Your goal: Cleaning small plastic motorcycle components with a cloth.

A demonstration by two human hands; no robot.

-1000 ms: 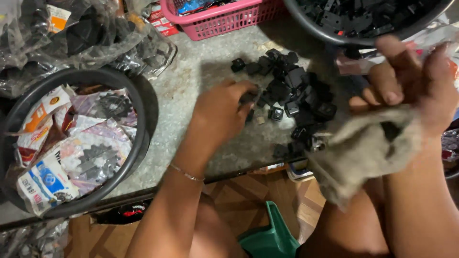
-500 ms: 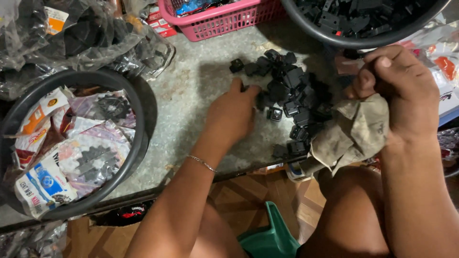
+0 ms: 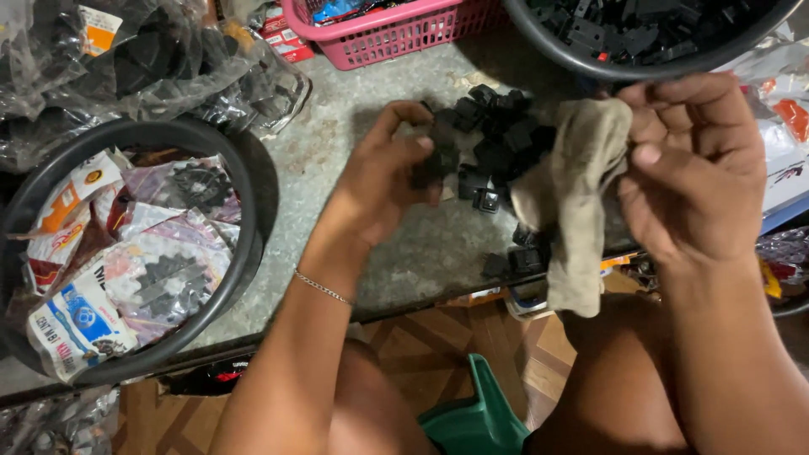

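The left hand (image 3: 389,177) was closed around a black part (image 3: 434,166) at the left edge of the heap of parts (image 3: 497,139) on the grey bench (image 3: 337,143). The right hand (image 3: 695,168) pinched a tan rag (image 3: 577,194) shut between its fingers, the cloth hanging just right of the heap. At far left sat a black tub (image 3: 244,181) of packets, and beyond the heap a pink basket (image 3: 404,34).
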